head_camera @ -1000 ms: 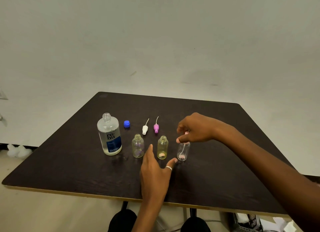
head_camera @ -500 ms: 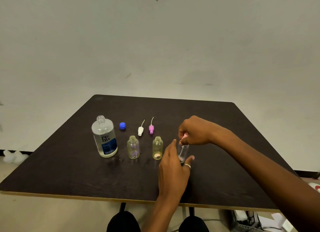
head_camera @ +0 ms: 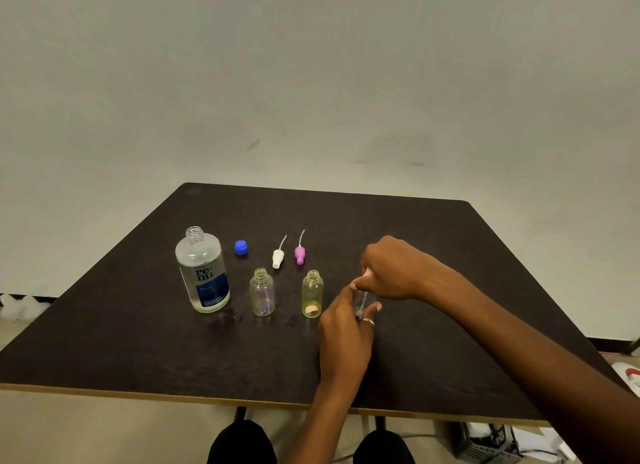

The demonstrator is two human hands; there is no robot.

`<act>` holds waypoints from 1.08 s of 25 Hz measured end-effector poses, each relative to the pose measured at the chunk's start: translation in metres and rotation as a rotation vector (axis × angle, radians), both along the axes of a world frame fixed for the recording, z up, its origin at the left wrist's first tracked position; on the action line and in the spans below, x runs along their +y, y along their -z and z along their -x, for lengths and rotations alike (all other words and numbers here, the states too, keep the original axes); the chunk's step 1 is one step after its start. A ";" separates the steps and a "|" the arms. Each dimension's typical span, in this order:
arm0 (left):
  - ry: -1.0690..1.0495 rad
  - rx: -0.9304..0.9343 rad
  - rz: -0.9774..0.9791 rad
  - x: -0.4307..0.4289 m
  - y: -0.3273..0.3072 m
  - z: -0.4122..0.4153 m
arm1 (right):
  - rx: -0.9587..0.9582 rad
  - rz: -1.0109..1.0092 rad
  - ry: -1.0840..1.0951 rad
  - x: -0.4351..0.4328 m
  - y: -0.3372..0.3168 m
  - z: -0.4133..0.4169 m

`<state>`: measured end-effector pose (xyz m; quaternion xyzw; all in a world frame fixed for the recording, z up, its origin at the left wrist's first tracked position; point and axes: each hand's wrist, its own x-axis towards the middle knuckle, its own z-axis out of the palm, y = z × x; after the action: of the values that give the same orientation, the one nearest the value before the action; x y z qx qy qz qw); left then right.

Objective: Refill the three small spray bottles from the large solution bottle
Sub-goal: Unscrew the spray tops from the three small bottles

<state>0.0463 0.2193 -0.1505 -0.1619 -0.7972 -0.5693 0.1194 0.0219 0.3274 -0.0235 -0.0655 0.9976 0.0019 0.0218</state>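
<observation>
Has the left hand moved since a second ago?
Yes. The left hand was in front of the yellow bottle. It has shifted right of that bottle and now grips the third small bottle, whose top the right hand pinches.

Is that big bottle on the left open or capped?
Open. The large solution bottle stands upright with its threaded neck bare; a blue cap sits on the table beside it.

We see left hand (head_camera: 346,335) gripping the rightmost small bottle (head_camera: 365,300), right hand (head_camera: 393,269) pinching its pink top (head_camera: 366,273). At 9 o'clock from it, all uncapped: middle small bottle (head_camera: 312,294), leftmost small bottle (head_camera: 262,292), then solution bottle (head_camera: 204,273).
</observation>
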 end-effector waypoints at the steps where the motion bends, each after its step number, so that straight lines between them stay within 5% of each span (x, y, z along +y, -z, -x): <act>1: 0.005 0.007 -0.002 0.000 0.000 0.001 | -0.003 -0.005 -0.013 0.000 0.000 -0.001; 8: 0.025 0.029 -0.006 -0.003 0.003 0.005 | -0.080 0.038 -0.193 0.001 -0.008 -0.007; 15: 0.016 0.047 0.017 -0.004 0.001 0.004 | 0.002 -0.014 0.030 0.005 -0.006 -0.004; 23: 0.028 0.020 0.020 -0.004 0.001 0.005 | -0.152 0.023 -0.151 -0.001 -0.019 -0.008; 27: 0.030 0.016 0.019 -0.005 0.000 0.004 | -0.076 0.005 -0.084 0.000 -0.018 -0.007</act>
<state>0.0425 0.2148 -0.1503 -0.1796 -0.7991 -0.5620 0.1157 0.0288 0.3273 -0.0055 -0.1075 0.9924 -0.0024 0.0595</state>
